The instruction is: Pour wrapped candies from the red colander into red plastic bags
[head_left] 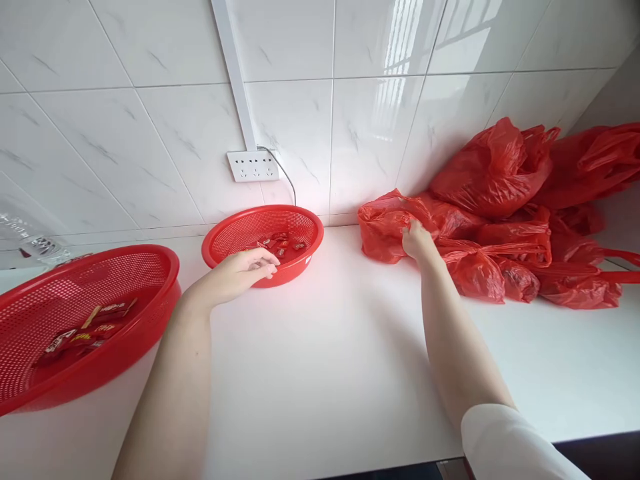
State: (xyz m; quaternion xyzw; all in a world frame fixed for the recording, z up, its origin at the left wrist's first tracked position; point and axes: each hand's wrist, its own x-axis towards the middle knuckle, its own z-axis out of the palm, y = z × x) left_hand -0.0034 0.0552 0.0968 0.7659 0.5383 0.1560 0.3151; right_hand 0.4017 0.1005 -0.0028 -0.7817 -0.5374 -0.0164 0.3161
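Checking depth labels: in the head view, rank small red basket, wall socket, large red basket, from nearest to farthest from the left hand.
1. Small red basket, under the left hand, touching its rim.
2. Wall socket, up behind it on the tiles.
3. Large red basket, far left on the counter.

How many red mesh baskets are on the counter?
2. The small basket sits by the wall under the left hand; the large basket is at the left edge, partly cut off.

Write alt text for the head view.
The right hand grips a red plastic bag from a heap by the tiled wall, while the left hand rests on the small red basket of wrapped sweets. A larger red basket sits at left.
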